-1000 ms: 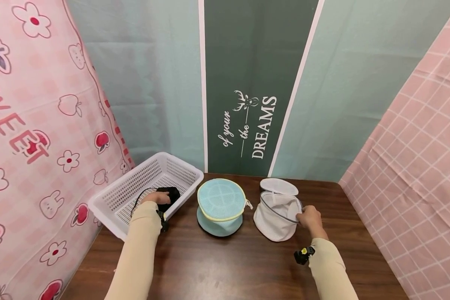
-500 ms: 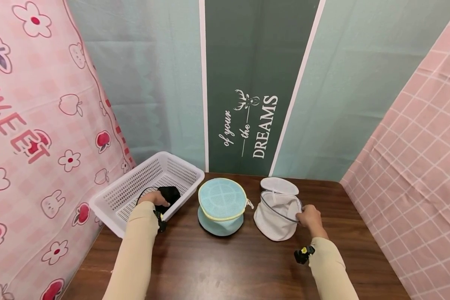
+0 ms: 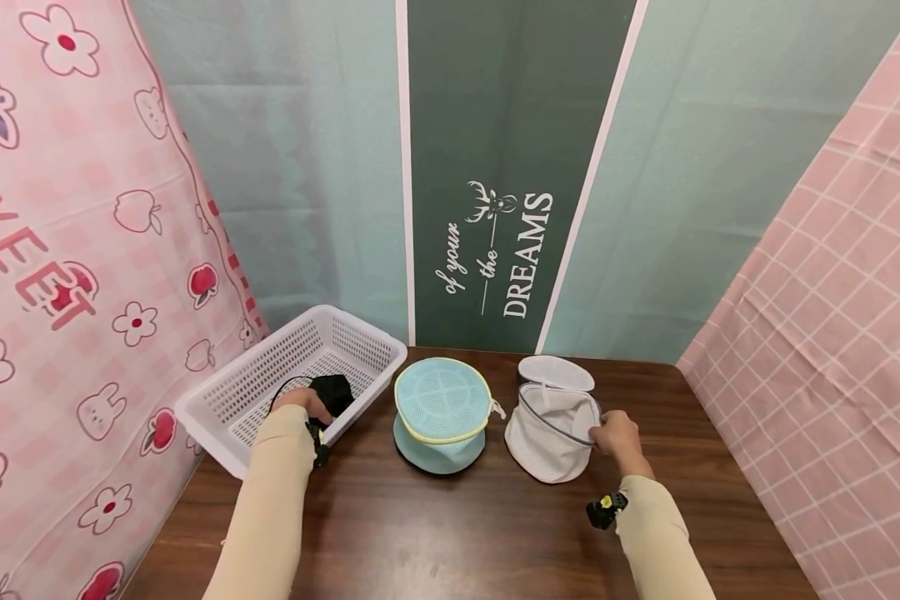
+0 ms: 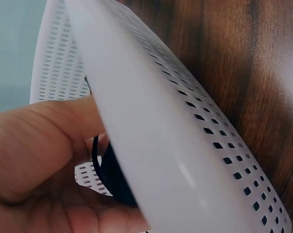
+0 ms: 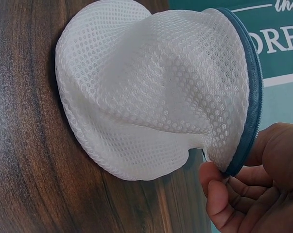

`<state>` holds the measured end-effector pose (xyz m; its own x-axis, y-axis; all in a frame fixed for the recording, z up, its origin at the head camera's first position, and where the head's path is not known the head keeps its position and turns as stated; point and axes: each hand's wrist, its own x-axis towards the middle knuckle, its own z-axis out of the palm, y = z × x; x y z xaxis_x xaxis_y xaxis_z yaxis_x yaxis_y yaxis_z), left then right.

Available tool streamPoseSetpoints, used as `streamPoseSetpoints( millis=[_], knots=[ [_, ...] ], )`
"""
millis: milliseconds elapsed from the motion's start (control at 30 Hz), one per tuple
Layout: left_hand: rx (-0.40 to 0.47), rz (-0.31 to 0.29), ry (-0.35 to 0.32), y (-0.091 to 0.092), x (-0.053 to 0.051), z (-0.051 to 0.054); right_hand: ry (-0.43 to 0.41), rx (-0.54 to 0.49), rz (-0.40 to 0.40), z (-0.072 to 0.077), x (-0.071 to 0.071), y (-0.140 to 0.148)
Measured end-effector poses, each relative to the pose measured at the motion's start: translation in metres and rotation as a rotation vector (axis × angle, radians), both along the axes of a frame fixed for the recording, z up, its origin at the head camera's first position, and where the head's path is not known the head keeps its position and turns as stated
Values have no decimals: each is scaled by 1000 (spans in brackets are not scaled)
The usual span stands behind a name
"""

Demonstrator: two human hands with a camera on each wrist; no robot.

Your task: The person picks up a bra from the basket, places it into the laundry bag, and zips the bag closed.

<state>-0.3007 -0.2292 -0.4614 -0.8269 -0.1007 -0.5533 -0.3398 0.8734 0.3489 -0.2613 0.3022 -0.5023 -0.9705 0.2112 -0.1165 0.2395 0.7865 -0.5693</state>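
Observation:
My left hand (image 3: 307,404) reaches into a white plastic basket (image 3: 377,390) at the left, gripping a black cloth item (image 3: 333,392) with a thin dark strap. In the left wrist view, the basket's rim hides the fingertips and much of the black cloth (image 4: 118,179). At the right, my right hand (image 3: 618,435) pinches the grey zippered rim of a white mesh laundry bag (image 3: 546,450). That bag stands on the table with its mouth unzipped and its round lid folded back. Thumb and fingers meet at the rim in the right wrist view.
Between my hands, a light blue mesh laundry bag (image 3: 442,402) with yellow trim stands on the brown wooden table (image 3: 450,533). Curtains surround the table: a pink one (image 3: 112,333) at the left, a green one (image 3: 487,125) behind, a pink grid one (image 3: 832,275) at the right.
My left hand has shifted slightly toward me and gathered the black cloth, whose strap has drawn in. My right hand keeps its hold on the white laundry bag, with little movement.

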Motion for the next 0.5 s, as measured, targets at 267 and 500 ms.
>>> streamPoseSetpoints(
  millis=[267, 500],
  knots=[
    [-23, 14, 24, -6, -9, -16, -3, 0, -10, -3, -1, -2],
    [14, -64, 38, 0, -12, -15, 21, -3, -3, -3, 0, 0]
  ],
)
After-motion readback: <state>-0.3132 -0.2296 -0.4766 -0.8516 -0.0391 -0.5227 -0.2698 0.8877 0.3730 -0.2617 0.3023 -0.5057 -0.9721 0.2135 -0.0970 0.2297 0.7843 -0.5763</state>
